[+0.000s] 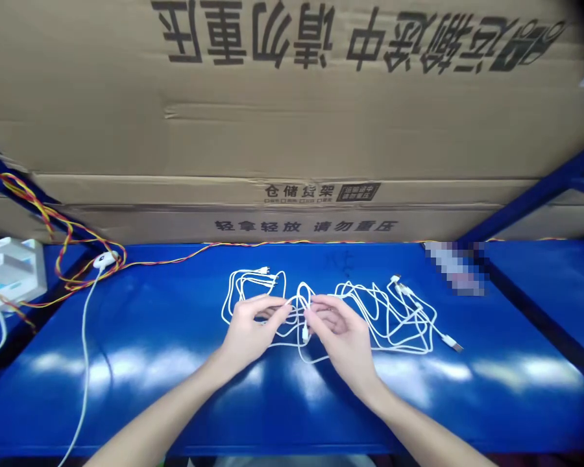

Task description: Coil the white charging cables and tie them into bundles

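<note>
A tangle of white cables (pixel 384 314) with small plugs lies spread across the middle of a blue metal shelf (pixel 175 363). My left hand (pixel 250 331) pinches a strand of the white cable near the centre, fingers closed on it. Close beside it, my right hand (pixel 343 337) also pinches the white cable, finger and thumb pressed together. The two hands almost meet over a loop of cable (pixel 302 305). A USB plug (pixel 451 342) sticks out at the right end of the tangle.
Large cardboard boxes (pixel 292 130) with printed characters wall off the back of the shelf. A twisted red-and-yellow wire (pixel 68 266) runs along the left and back edge. A white cord with a small switch (pixel 104 259) trails down at left. Blue frame struts (pixel 530 201) stand at right.
</note>
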{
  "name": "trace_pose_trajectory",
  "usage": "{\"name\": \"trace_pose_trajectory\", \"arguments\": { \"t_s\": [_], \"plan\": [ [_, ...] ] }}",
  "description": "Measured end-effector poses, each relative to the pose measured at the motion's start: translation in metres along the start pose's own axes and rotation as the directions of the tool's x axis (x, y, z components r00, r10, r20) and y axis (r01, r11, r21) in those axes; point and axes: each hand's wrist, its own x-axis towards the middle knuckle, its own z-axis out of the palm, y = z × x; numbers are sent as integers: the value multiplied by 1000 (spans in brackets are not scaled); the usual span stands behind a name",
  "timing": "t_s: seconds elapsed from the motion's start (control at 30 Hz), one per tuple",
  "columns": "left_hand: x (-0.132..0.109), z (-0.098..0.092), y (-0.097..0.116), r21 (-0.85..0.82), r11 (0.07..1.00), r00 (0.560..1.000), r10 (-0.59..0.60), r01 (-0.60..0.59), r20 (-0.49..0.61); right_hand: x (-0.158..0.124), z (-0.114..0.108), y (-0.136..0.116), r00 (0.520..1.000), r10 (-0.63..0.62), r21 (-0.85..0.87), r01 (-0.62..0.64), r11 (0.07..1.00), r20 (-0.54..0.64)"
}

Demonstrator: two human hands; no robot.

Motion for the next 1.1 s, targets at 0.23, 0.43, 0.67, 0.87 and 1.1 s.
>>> {"name": "trace_pose_trajectory", "arguments": {
  "t_s": [0.23, 0.43, 0.67, 0.87, 1.1],
  "plan": [
    [-4, 13, 6, -419, 824, 923, -367, 381, 118, -3, 10, -1, 1000, 15, -153, -19, 988, -25],
    [-3, 11, 5, -403, 840, 932, -332, 362, 145, -5, 15, -2, 990, 88, -63, -82, 995, 110],
    [-5, 7, 8, -128, 989, 997, -74, 76, 18, -4, 11, -4, 987, 103, 79, -113, 990, 123],
    [-17, 16, 14, -182, 966, 974, -151, 181, 168, -13, 8, -4, 995, 11, -60, -5, 998, 98],
    [-20, 16, 13, -174, 962, 970, -181, 208, 159, -19, 3, -16, 911, -197, -198, 282, 939, 362]
  ]
}}
